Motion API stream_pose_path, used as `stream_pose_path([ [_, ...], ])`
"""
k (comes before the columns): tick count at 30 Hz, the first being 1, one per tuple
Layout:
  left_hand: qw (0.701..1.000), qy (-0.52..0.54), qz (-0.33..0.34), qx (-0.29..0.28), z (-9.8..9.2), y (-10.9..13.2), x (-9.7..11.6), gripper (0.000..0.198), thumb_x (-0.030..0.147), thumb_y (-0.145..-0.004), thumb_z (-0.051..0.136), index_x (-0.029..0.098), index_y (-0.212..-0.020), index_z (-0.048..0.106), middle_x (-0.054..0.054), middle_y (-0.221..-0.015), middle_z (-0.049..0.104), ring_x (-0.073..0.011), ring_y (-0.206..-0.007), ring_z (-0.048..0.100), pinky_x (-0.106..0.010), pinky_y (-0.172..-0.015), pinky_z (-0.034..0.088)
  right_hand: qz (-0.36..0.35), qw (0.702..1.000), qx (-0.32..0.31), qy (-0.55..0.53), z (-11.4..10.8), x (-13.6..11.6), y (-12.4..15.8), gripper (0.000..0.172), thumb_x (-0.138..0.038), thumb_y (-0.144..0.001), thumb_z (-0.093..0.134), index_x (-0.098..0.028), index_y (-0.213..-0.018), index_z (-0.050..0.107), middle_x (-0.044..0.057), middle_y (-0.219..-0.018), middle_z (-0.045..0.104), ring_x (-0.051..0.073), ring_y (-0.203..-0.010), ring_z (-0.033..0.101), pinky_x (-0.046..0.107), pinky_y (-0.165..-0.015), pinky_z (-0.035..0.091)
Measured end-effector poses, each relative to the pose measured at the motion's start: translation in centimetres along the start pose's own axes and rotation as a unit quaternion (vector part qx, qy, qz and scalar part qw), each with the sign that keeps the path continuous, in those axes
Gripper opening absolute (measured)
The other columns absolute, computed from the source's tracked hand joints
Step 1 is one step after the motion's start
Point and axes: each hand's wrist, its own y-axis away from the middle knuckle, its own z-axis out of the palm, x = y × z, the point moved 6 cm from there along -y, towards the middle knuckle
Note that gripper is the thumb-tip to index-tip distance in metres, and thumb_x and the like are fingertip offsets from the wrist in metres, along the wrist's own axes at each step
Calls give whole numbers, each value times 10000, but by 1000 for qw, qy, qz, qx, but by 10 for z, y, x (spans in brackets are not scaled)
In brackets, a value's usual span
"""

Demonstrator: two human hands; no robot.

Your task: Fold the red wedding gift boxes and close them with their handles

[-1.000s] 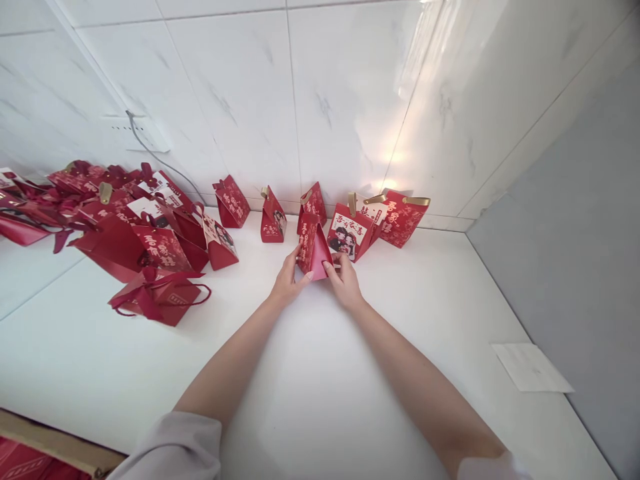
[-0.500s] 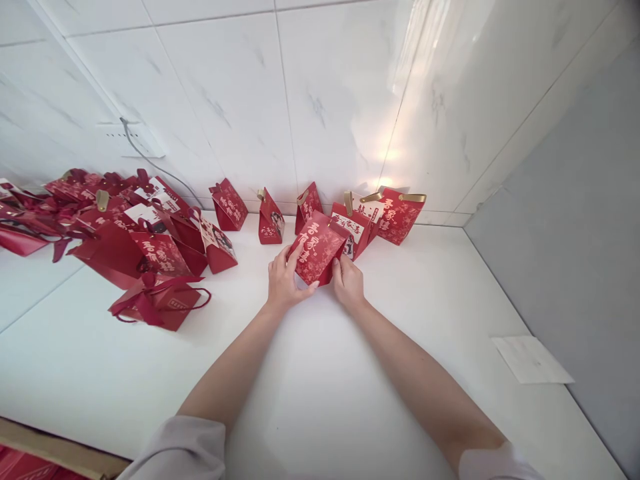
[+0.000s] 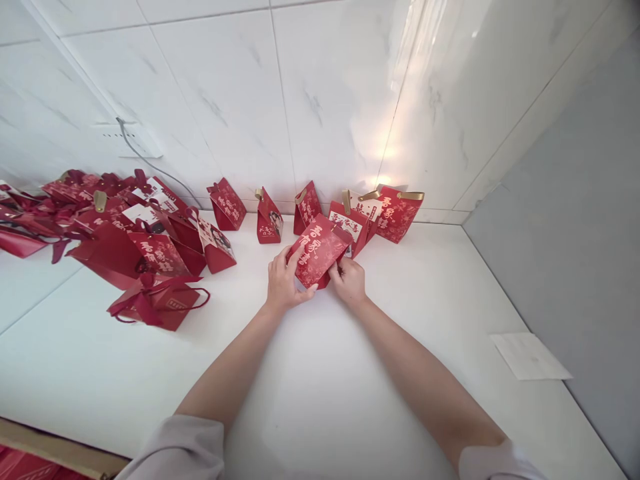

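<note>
A red paper gift box (image 3: 323,250) with pale lettering and a floral pattern is tilted on the white counter in front of me. My left hand (image 3: 284,283) grips its left side, with fingers on the printed face and the thumb along the bottom edge. At the lower right edge, my right hand (image 3: 349,280) is closed, thumb and fingers pinching the box's side; its fingertips are partly hidden. Just behind stands another red gift box (image 3: 347,223) with a white label and a gold ribbon loop, partly covered by the held one.
Small red gift boxes (image 3: 270,217) stand along the tiled wall. A large pile of red gift boxes (image 3: 117,247) fills the left, with a ribbon-tied box (image 3: 170,307) in front. A white paper (image 3: 531,357) lies at right by a grey panel. A cardboard carton (image 3: 60,447) sits lower left.
My right hand's fingers have shifted slightly inward along the box's right side. The left hand keeps its grip, and the box has barely moved.
</note>
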Motion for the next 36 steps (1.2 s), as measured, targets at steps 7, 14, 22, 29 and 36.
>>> stream_pose_path([
  [7,992,110,-51,-39,8,-3,-8,746,623,-823,381,197,-1435,387,-131,-1368,486,-299,-1240,474,-414,-991,390,-19,1000,-24,-5,1,-12,3,269,-273,-880,440,-229,-622,380,-19,-563,447,141,-522,409,272,-540,325],
  [14,994,85,-28,-59,7,-2,-6,792,621,-783,454,208,-1454,365,-134,-1390,466,-318,-1255,455,-425,-1007,360,17,1000,9,2,-3,-7,3,264,-289,-899,420,-228,-642,430,-6,-576,498,151,-526,449,276,-538,345],
  [22,998,29,12,-63,6,-1,2,876,632,-714,532,193,-1454,371,-161,-1401,430,-345,-1252,440,-443,-1016,338,43,998,38,4,-6,4,3,254,-338,-907,438,-216,-689,479,14,-615,567,161,-548,518,276,-552,369],
  [29,993,97,-28,-54,9,0,-4,783,647,-801,402,206,-1447,377,-134,-1388,462,-313,-1253,456,-428,-1013,362,23,1000,16,5,-5,-6,5,222,-306,-912,412,-224,-711,458,3,-624,551,154,-556,500,270,-555,371],
  [36,987,151,-43,-41,9,-3,-11,759,676,-843,321,197,-1426,400,-139,-1376,495,-303,-1269,468,-428,-1020,378,-9,1000,-12,5,0,-17,7,244,-295,-882,443,-237,-659,362,-35,-558,448,130,-498,419,259,-517,321],
])
